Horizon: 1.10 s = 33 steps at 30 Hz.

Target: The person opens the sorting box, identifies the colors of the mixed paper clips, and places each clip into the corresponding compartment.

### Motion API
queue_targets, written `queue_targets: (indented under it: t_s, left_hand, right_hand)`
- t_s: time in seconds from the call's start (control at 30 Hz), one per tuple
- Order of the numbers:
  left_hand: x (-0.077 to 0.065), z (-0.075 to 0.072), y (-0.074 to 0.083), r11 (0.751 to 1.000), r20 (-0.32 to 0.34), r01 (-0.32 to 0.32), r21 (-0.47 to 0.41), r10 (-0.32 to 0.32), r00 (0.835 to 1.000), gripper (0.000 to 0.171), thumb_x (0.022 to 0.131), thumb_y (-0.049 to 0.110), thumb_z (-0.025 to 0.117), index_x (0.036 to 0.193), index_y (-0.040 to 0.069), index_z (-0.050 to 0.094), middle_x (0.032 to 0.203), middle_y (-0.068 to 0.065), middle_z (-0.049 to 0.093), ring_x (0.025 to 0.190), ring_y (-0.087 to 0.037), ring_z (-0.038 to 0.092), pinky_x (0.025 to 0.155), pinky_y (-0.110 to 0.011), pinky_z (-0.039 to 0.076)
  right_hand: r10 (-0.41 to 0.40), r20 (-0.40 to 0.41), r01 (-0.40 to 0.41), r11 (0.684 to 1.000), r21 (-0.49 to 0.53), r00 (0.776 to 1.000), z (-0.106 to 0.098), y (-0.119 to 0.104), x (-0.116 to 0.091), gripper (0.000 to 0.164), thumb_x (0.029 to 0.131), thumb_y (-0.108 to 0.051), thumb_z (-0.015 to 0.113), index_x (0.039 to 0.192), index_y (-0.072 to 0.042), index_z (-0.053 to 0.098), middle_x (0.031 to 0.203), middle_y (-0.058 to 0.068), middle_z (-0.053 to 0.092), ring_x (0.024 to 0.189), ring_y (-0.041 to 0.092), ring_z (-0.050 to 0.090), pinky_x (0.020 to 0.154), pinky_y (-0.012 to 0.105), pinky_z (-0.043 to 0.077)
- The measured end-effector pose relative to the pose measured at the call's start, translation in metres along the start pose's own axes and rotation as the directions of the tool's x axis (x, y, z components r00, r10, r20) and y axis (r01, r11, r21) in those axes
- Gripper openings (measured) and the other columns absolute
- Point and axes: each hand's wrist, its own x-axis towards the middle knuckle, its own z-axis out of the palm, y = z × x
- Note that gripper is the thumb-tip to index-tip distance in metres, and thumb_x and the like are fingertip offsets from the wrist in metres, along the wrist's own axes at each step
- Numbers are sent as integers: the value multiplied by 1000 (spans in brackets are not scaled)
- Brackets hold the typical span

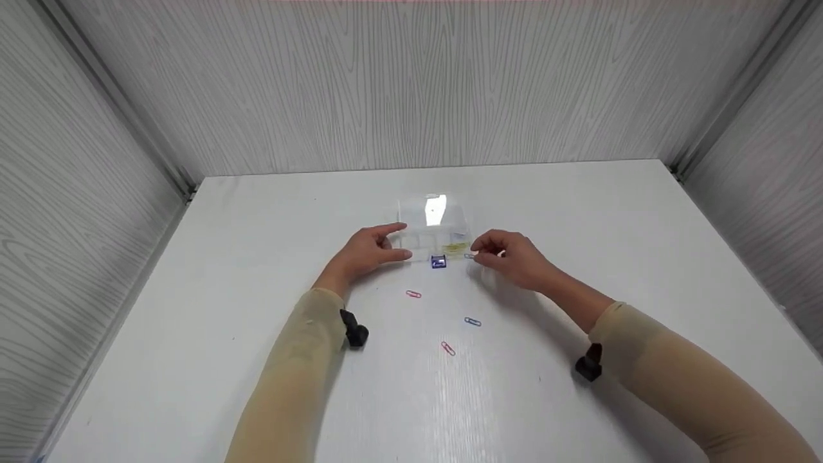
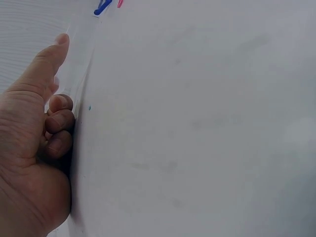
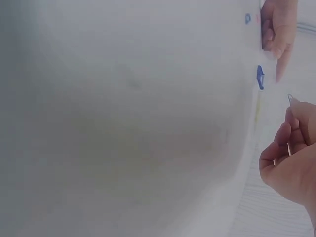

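A clear plastic compartment box (image 1: 418, 241) lies on the table, its see-through lid (image 1: 415, 214) raised at the back. Yellow paper clips (image 1: 455, 247) lie in its front right part, and a blue latch (image 1: 438, 261) is at its front edge. My left hand (image 1: 370, 249) rests at the box's left end with thumb and index finger stretched along it; the other fingers are curled under, as the left wrist view shows. Between right thumb and index finger, my right hand (image 1: 512, 257) pinches a pale blue paper clip (image 3: 290, 98) beside the box's front right corner.
In front of the box lie a red paper clip (image 1: 413, 294), a blue paper clip (image 1: 472, 321) and, nearer me, another red paper clip (image 1: 448, 348). The white table (image 1: 193, 360) is walled by grey wood-grain panels (image 1: 411, 90) at the back and sides.
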Motion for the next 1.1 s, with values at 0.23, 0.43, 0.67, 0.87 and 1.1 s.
queue_targets:
  t_s: [0.23, 0.43, 0.67, 0.87, 1.1]
  left_hand:
    - [0, -3, 2, 1000, -11, -10, -1, 10, 1000, 71, 91, 42, 85, 155, 26, 59, 90, 0, 53, 86, -18, 49, 88, -37, 40]
    - [-2, -4, 4, 1000, -28, -11, 0, 11, 1000, 71, 91, 41, 86, 154, 25, 59, 90, -1, 54, 86, -18, 50, 87, -37, 41]
    - [0, 0, 3, 1000, 0, -11, 28, 11, 1000, 72, 92, 45, 84, 156, 27, 57, 94, -1, 57, 90, -18, 52, 88, -37, 42]
    - [4, 0, 5, 1000, -7, -21, 18, 21, 1000, 71, 91, 45, 85, 155, 27, 58, 94, -1, 58, 89, -19, 53, 87, -38, 42]
    - [6, -2, 9, 1000, -8, -23, 4, 23, 1000, 71, 91, 44, 86, 154, 26, 59, 94, -2, 56, 89, -20, 51, 88, -38, 41]
  right_hand:
    - [0, -95, -2, 1000, -22, 995, -6, -14, 29, 22, 104, -12, 69, 124, -5, 71, 110, 7, 68, 102, 24, 57, 82, 34, 47]
    - [30, -138, -34, 999, -29, 990, -5, -16, 53, 22, 104, -11, 69, 124, -3, 71, 111, 8, 67, 102, 24, 56, 85, 33, 46]
    - [90, -153, -93, 996, -16, 984, -2, -8, 64, 21, 104, -11, 69, 123, -3, 71, 112, 10, 66, 103, 24, 55, 88, 34, 47]
    - [113, -167, -114, 994, 4, 980, -4, -4, 66, 26, 105, -15, 68, 127, -2, 70, 116, 10, 67, 104, 24, 55, 90, 35, 48]
    - [88, -170, -85, 996, 24, 981, -8, -6, 57, 25, 105, -18, 69, 125, -4, 71, 116, 9, 68, 103, 24, 56, 87, 34, 49]
